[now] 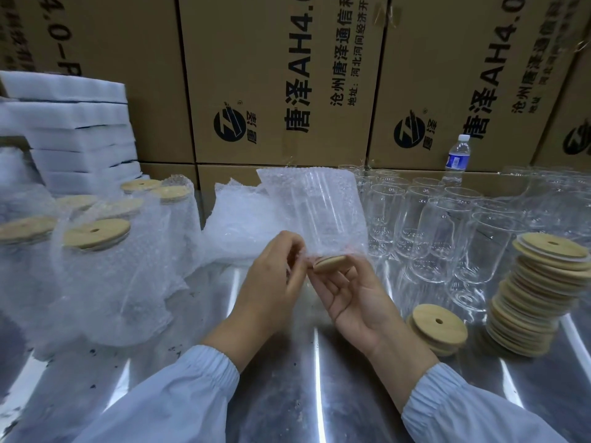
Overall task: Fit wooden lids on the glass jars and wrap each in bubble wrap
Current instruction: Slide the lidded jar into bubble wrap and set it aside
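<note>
A glass jar (pixel 321 215) sleeved in bubble wrap (pixel 278 183) is held above the tabletop (pixel 287 378); wrap is pinched in the left hand (pixel 271 273) grip, the wooden lid (pixel 331 263) clasped by the right hand (pixel 355 295).

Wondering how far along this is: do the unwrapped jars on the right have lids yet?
No, the unwrapped jars stand open-topped, with lids stacked beside them.

The bench (pixel 287 362) is glossy, scuffed metal, probably steel. Clear smooth glass jars (pixel 431 225) stand beside matt pale wooden lids (pixel 540 289). Bubble wrap (pixel 243 228) is dimpled translucent plastic; the boxes (pixel 281 75) are matt brown cardboard.
</note>
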